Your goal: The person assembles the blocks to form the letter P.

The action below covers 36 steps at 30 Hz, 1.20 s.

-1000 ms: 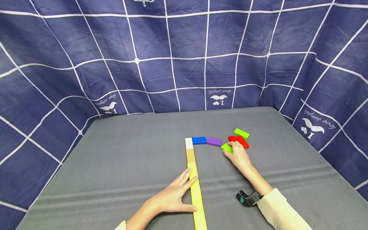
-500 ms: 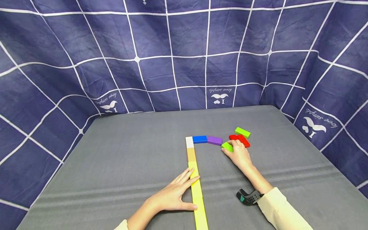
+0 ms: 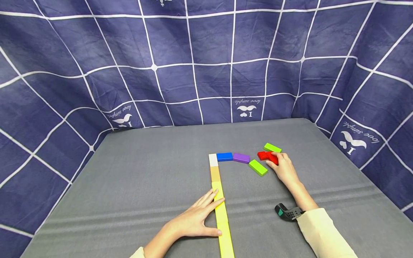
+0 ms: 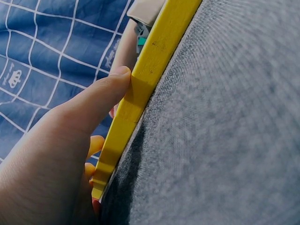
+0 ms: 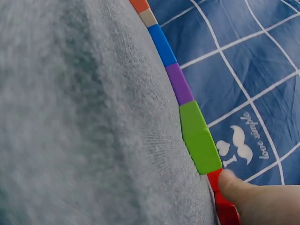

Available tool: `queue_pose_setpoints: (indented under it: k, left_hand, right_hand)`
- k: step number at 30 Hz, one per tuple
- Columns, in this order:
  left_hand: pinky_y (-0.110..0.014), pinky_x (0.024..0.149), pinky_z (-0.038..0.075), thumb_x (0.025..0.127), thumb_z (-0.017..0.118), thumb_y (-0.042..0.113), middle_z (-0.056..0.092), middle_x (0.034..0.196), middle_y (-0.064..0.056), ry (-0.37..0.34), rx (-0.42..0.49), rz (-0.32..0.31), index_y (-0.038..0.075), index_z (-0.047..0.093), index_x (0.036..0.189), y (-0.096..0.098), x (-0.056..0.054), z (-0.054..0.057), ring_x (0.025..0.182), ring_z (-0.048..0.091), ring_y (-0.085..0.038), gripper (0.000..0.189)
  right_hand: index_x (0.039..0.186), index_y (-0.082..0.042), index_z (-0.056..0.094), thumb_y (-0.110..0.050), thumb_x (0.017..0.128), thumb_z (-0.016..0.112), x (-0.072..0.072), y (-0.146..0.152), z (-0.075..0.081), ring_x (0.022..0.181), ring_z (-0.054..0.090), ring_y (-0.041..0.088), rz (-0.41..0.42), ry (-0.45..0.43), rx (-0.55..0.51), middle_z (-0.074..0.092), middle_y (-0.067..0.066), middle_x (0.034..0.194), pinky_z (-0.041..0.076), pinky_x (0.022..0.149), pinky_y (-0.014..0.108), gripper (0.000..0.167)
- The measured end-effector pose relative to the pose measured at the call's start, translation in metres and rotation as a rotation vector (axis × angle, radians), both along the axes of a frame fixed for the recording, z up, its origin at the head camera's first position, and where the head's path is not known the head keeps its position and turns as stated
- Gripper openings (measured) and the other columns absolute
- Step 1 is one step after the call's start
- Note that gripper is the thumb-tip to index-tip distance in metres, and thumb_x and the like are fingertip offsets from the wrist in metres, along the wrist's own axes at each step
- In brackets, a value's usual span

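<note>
Fingers of the right hand (image 3: 284, 170) are pinching a red block (image 3: 272, 157) on the worktop (image 3: 145, 161); those of the left hand (image 3: 193, 219) are resting apart on yellow blocks (image 3: 222, 215). The red one is looking light and stiff, probably suiting a long-side grip.

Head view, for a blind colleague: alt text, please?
A person's right hand pinches a red block on a gray surface, while the left hand rests on a line of yellow blocks. An orange block, white block, blue block, purple block and green block extend it, turning right after white.
</note>
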State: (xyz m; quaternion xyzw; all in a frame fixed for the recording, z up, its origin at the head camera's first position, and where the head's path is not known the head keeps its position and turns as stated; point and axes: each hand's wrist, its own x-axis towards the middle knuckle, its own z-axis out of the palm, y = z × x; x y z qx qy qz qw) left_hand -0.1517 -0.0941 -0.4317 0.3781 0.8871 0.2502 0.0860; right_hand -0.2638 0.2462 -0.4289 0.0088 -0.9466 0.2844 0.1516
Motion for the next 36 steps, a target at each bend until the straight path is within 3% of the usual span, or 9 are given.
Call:
queue_pose_setpoints:
  k: [7, 17, 29, 36]
  left_hand:
    - [-0.050, 0.109, 0.023, 0.077, 0.056, 0.061, 0.009, 0.154, 0.000, -0.002, -0.006, -0.004, 0.028, 0.024, 0.144, 0.000, -0.001, -0.001, 0.142, 0.008, -0.021, 0.082]
    - [-0.049, 0.109, 0.023, 0.077, 0.058, 0.060, 0.011, 0.154, -0.002, 0.019, 0.000, -0.006, 0.026, 0.025, 0.144, 0.001, -0.001, -0.001, 0.142, 0.010, -0.022, 0.082]
    - [-0.050, 0.109, 0.023, 0.076, 0.058, 0.060, 0.011, 0.154, -0.003, 0.017, 0.001, -0.001, 0.025, 0.026, 0.144, 0.000, 0.000, -0.001, 0.142, 0.010, -0.022, 0.082]
    - [-0.049, 0.109, 0.023, 0.076, 0.058, 0.060, 0.011, 0.154, -0.002, 0.016, -0.002, -0.002, 0.026, 0.025, 0.144, 0.001, 0.000, 0.000, 0.142, 0.009, -0.022, 0.083]
  right_hand:
    - [0.119, 0.007, 0.051, -0.005, 0.081, 0.058, 0.005, 0.009, 0.004, 0.091, 0.053, 0.041, -0.010, -0.004, 0.071, 0.055, 0.031, 0.106, 0.041, 0.078, 0.050, 0.040]
    - [0.114, 0.012, 0.053, -0.008, 0.073, 0.059, 0.031, 0.013, 0.015, 0.076, 0.053, 0.041, -0.007, -0.101, 0.195, 0.054, 0.029, 0.096, 0.042, 0.068, 0.047, 0.046]
    - [0.103, 0.014, 0.055, -0.010, 0.071, 0.063, 0.065, 0.001, 0.024, 0.066, 0.050, 0.028, 0.084, -0.148, 0.254, 0.055, 0.021, 0.082, 0.039, 0.058, 0.038, 0.041]
    - [0.111, 0.011, 0.053, -0.017, 0.073, 0.068, 0.079, -0.012, 0.026, 0.067, 0.049, 0.024, 0.122, -0.201, 0.211, 0.052, 0.018, 0.085, 0.038, 0.057, 0.033, 0.050]
